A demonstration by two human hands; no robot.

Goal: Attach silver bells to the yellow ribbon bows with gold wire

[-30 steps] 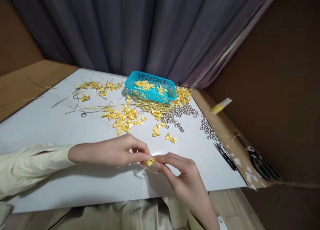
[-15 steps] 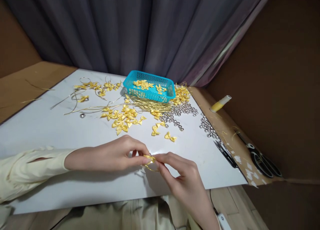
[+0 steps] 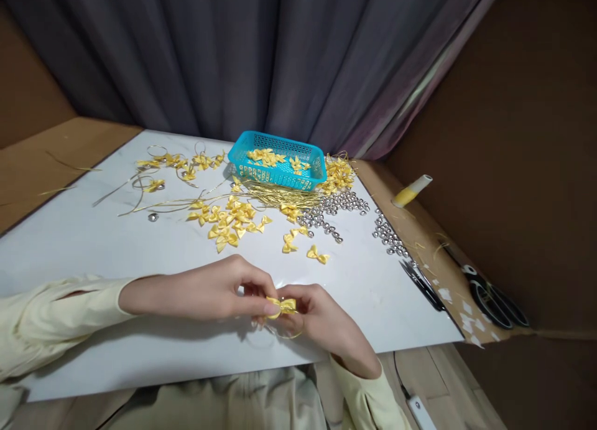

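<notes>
A yellow ribbon bow is held low over the front of the white board. My left hand pinches its left end, thumb in front. My right hand is closed at the bow's right side, with curled fingers partly behind it; their exact grip is hidden. A thin gold cord loops down beneath the bow between both hands. Just beyond the hands lies a single yellow bow, and a heap of loose yellow bows sits further back to the left.
A blue basket holding some bows stands at the back. Before it lie gold cords and silver beads. Bows with cords and beads lie back left. Tweezers, scissors and a yellow-and-white tube are right.
The bow has turned so its front shows more plainly. My right hand has drawn its fingers in behind the bow, and the cord loop hangs lower. My left hand has barely moved.
</notes>
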